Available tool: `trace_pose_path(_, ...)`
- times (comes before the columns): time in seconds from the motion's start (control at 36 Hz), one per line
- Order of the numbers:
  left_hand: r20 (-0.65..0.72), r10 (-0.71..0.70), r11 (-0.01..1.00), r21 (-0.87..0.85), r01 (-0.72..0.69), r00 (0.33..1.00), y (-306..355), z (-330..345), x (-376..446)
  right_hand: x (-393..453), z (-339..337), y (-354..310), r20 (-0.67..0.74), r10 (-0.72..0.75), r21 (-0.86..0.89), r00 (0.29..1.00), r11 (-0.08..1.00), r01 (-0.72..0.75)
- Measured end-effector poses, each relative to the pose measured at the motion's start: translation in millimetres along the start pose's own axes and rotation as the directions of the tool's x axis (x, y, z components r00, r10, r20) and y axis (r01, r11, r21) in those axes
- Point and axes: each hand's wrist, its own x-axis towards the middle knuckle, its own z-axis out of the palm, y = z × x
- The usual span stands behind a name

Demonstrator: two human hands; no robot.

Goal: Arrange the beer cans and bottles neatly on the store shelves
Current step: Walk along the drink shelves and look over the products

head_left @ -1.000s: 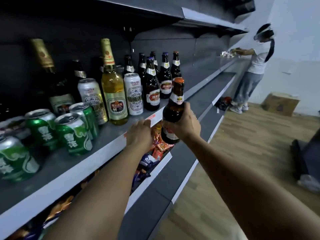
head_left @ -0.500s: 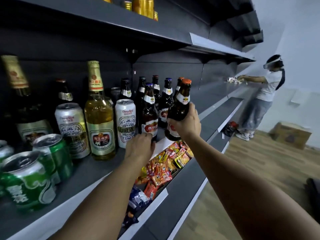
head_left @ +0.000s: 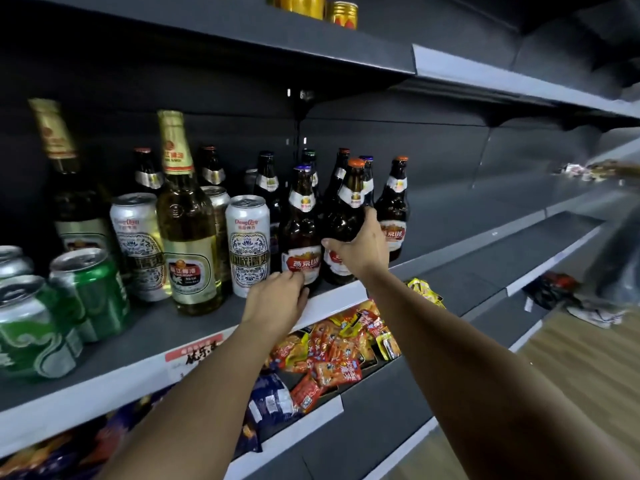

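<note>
The right hand (head_left: 360, 245) grasps a brown bottle (head_left: 346, 223) with an orange cap round its lower body, fingers and thumb wrapped about the glass. The bottle stands upright on the grey shelf (head_left: 166, 327), near the front edge, just beside a second brown bottle (head_left: 300, 230) with a blue cap and a red label. The left hand (head_left: 278, 301) rests at the shelf's front edge below that second bottle, fingertips at the bottle's base; the fingers are bent, and whether they grip anything cannot be told.

Behind these two stand further brown bottles, one of them (head_left: 394, 206) apart to the right. To the left stand a white can (head_left: 247, 244), a tall clear bottle (head_left: 188, 230) with a gold foil neck, a second white can (head_left: 138, 244) and a dark bottle (head_left: 69, 188) with gold foil. Green cans (head_left: 93, 292) stand at the far left.

The shelf below holds red and yellow snack packets (head_left: 332, 355). Gold cans (head_left: 304, 5) stand on the shelf above.
</note>
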Motion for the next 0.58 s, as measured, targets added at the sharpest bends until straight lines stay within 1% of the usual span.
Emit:
trace_pose_path(0.08,0.020,-0.023,1.000,0.006,0.022,1.000,2,0,-1,2,1,5,0.035,-0.019,-0.016,0.999,1.000,0.020)
trace_pose_path(0.19,0.038,-0.055,0.998,0.023,0.054,0.998,2,0,-3,8,-1,7,0.113,0.010,-0.011,0.994,1.000,-0.009)
trace_pose_path(0.28,0.058,-0.101,0.994,0.039,0.099,0.993,0,-2,-5,17,-3,5,0.182,0.018,-0.069,0.983,0.998,-0.005)
trace_pose_path(0.33,0.071,-0.122,0.992,0.044,0.119,0.990,0,-4,-7,20,-4,7,0.202,0.016,-0.086,0.979,0.996,0.002)
trace_pose_path(0.5,0.100,-0.162,0.984,0.085,0.154,0.982,5,-10,-12,5,0,17,0.193,0.034,-0.083,0.981,0.996,-0.018)
trace_pose_path(0.58,0.111,-0.193,0.978,0.100,0.182,0.975,6,-15,-17,-13,-2,23,0.098,-0.013,-0.185,0.995,0.982,0.031)
